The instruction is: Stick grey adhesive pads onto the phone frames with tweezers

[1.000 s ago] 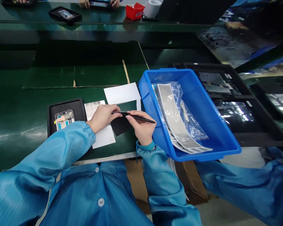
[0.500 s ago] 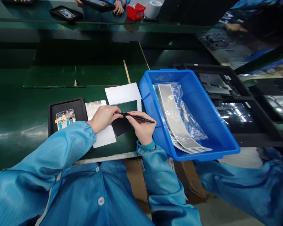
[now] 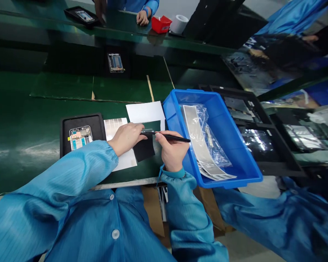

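Observation:
My right hand (image 3: 175, 151) is closed around black tweezers (image 3: 177, 138), which point left toward my other hand. My left hand (image 3: 127, 138) pinches a small clear strip (image 3: 147, 130) between thumb and forefinger; the tweezers' tips are close to it, and whether they touch is hard to tell. Beneath the hands lie a white sheet (image 3: 127, 161) with silvery patches at its top and a black sheet (image 3: 144, 150). To the left, an opened phone (image 3: 80, 136) with its circuit board showing rests in a black tray (image 3: 97, 125), partly covered by my left sleeve.
A blue bin (image 3: 232, 145) at the right holds silvery label sheets (image 3: 195, 127) and clear bags. White paper (image 3: 146, 112) lies beside it. Across the bench are another phone (image 3: 115, 62), a co-worker's hand (image 3: 142, 18), a red box (image 3: 161, 24) and a white roll (image 3: 179, 24). Black trays (image 3: 257, 142) stand farther right.
My right hand has drawn slightly right, away from my left, and the clear strip now shows. A phone has appeared on the dark strip ahead. The tray by the co-worker's hands is gone.

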`<state>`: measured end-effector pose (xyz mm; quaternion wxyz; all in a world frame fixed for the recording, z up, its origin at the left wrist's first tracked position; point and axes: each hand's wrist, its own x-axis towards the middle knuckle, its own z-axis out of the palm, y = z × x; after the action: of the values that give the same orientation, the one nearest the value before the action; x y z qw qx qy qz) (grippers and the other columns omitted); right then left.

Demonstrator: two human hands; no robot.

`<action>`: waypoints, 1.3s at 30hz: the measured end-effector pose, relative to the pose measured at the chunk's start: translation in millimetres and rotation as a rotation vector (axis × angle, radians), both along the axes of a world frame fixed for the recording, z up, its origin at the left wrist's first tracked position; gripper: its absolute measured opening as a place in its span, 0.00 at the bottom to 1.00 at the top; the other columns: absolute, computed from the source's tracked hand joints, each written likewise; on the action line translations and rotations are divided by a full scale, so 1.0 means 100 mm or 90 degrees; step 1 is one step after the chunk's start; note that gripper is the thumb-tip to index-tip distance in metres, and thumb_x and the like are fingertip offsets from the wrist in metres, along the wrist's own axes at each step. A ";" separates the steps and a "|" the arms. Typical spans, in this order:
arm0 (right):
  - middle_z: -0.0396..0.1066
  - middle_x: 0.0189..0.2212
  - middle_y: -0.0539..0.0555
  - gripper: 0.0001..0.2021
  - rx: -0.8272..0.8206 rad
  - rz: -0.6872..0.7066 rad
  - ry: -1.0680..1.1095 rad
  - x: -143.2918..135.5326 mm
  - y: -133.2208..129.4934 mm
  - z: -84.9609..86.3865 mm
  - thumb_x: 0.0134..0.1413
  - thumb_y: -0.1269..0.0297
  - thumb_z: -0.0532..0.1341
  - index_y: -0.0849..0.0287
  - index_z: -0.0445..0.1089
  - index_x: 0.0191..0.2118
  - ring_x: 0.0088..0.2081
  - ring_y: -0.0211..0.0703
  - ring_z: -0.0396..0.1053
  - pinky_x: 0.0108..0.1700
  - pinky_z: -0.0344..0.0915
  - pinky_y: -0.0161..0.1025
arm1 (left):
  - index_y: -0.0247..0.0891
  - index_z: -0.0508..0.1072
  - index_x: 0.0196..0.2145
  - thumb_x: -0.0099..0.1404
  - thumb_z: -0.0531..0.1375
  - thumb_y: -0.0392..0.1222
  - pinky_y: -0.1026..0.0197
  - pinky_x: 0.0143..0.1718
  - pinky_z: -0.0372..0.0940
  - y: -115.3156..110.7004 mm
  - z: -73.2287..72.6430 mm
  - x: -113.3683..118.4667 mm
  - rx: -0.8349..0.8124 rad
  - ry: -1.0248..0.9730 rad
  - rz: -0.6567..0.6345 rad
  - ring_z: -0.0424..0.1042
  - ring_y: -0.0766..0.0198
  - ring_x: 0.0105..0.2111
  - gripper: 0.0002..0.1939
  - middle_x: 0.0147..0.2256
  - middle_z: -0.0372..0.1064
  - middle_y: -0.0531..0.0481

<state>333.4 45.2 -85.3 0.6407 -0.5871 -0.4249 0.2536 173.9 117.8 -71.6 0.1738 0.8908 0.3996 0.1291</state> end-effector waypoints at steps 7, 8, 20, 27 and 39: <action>0.75 0.23 0.49 0.10 -0.086 0.147 0.053 -0.45 0.18 0.10 0.46 0.59 0.74 0.58 0.77 0.32 0.24 0.41 0.73 0.30 0.71 0.41 | 0.33 0.71 0.51 0.68 0.60 0.42 0.54 0.46 0.67 0.02 0.35 -1.00 0.079 0.069 0.139 0.75 0.50 0.47 0.16 0.48 0.75 0.40; 0.74 0.22 0.49 0.10 -0.102 0.175 0.068 -0.57 0.23 0.09 0.46 0.59 0.74 0.58 0.77 0.32 0.24 0.41 0.72 0.30 0.71 0.40 | 0.35 0.72 0.51 0.68 0.58 0.41 0.54 0.46 0.68 0.01 0.35 -1.25 0.083 0.065 0.177 0.75 0.51 0.46 0.15 0.47 0.76 0.42; 0.73 0.19 0.49 0.11 -0.243 0.373 0.070 -1.86 0.70 -0.07 0.43 0.58 0.73 0.61 0.77 0.29 0.21 0.37 0.69 0.25 0.68 0.36 | 0.38 0.76 0.45 0.65 0.56 0.38 0.47 0.56 0.65 -0.29 -0.34 -2.24 0.126 -0.111 0.191 0.67 0.53 0.51 0.13 0.46 0.73 0.43; 0.76 0.22 0.51 0.11 -0.269 0.359 0.016 -1.87 0.69 -0.11 0.44 0.58 0.73 0.60 0.77 0.30 0.23 0.40 0.73 0.27 0.72 0.37 | 0.35 0.77 0.44 0.63 0.56 0.34 0.47 0.55 0.67 -0.28 -0.39 -2.21 0.164 -0.120 0.190 0.65 0.51 0.50 0.13 0.45 0.73 0.42; 0.78 0.26 0.52 0.09 -0.272 0.355 -0.010 -1.86 0.66 -0.06 0.46 0.60 0.73 0.60 0.77 0.30 0.27 0.42 0.77 0.33 0.76 0.38 | 0.36 0.76 0.44 0.63 0.56 0.33 0.46 0.53 0.67 -0.27 -0.37 -2.20 0.155 -0.100 0.178 0.66 0.51 0.50 0.14 0.46 0.72 0.42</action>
<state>147.8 111.7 -91.6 0.4062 -0.5710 -0.5114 0.4974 -45.8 90.6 -108.4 0.0760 0.8282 0.4859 0.2688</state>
